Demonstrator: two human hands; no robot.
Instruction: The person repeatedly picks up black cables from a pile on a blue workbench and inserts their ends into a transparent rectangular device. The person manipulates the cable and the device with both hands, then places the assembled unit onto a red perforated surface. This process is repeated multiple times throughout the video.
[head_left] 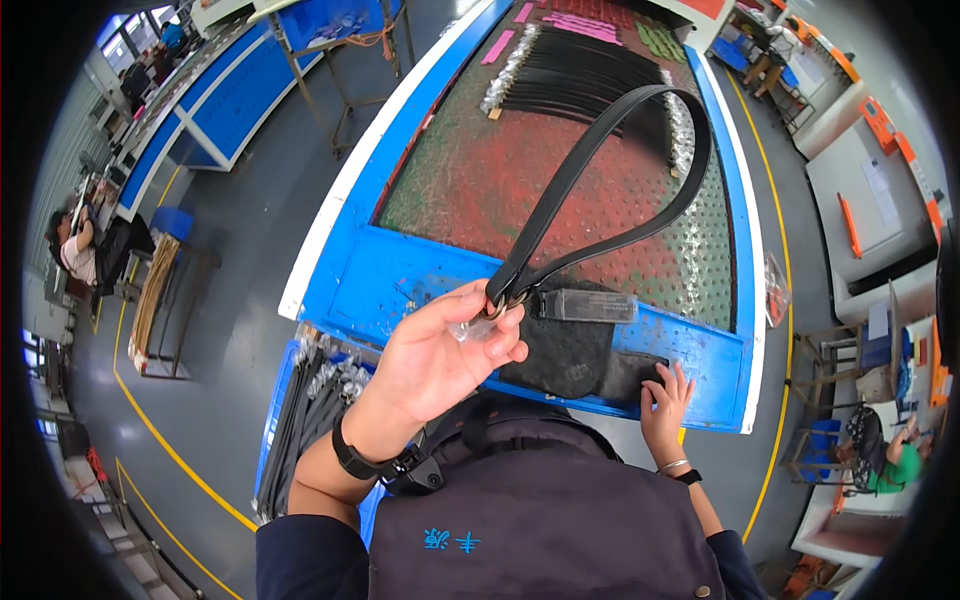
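My left hand is raised in front of me and grips the buckle end of a black belt, which curves up in a big loop over the workbench. A clear plastic wrap sits around the metal buckle between my fingers. My right hand rests palm down on a black pad at the near edge of the bench. A small clear plastic block lies on that pad, just right of the buckle.
Farther back on the blue-rimmed bench lie rows of black belts and pink and green strips. A rack of more belts hangs at my lower left. People sit at the left and lower right.
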